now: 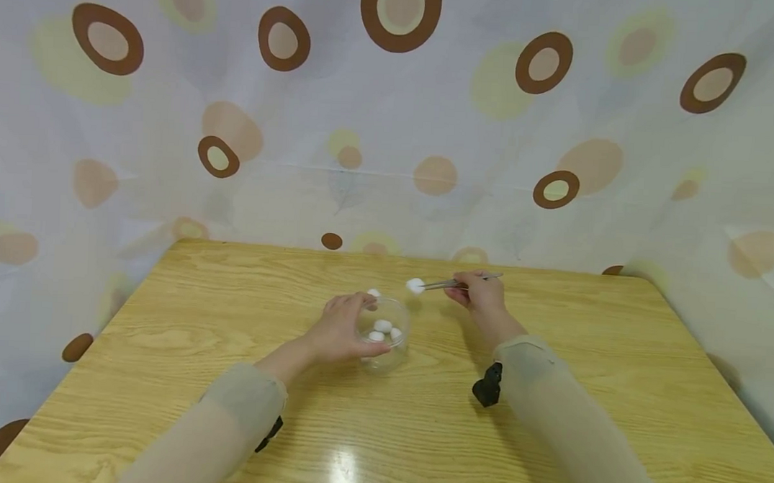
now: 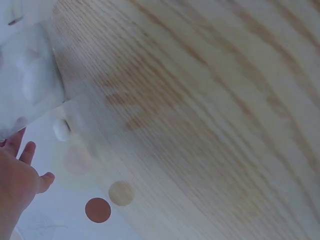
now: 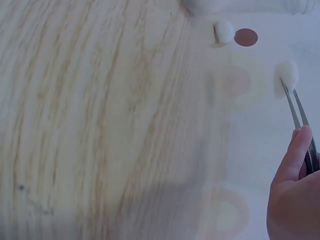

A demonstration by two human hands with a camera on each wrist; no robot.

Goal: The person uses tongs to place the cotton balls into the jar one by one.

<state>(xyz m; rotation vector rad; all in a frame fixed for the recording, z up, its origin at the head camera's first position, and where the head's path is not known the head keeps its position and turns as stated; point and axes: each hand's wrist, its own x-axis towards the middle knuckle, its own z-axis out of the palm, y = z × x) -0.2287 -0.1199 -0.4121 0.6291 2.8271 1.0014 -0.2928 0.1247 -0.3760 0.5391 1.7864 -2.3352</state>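
Note:
My left hand grips a clear round jar, its thumb on the near side and fingers round the far left. Several white cotton balls lie inside it; they show blurred through the jar's wall in the left wrist view. To the right, my right hand pinches metal tweezers. One cotton ball is held between the tips, up and right of the jar's rim. The right wrist view shows the tips pressed into this cotton ball.
Another cotton ball lies on the wooden table just behind the jar, partly hidden by my left fingers. A patterned cloth hangs behind the table and along both sides. Dark wrist-worn devices sit at both sleeves.

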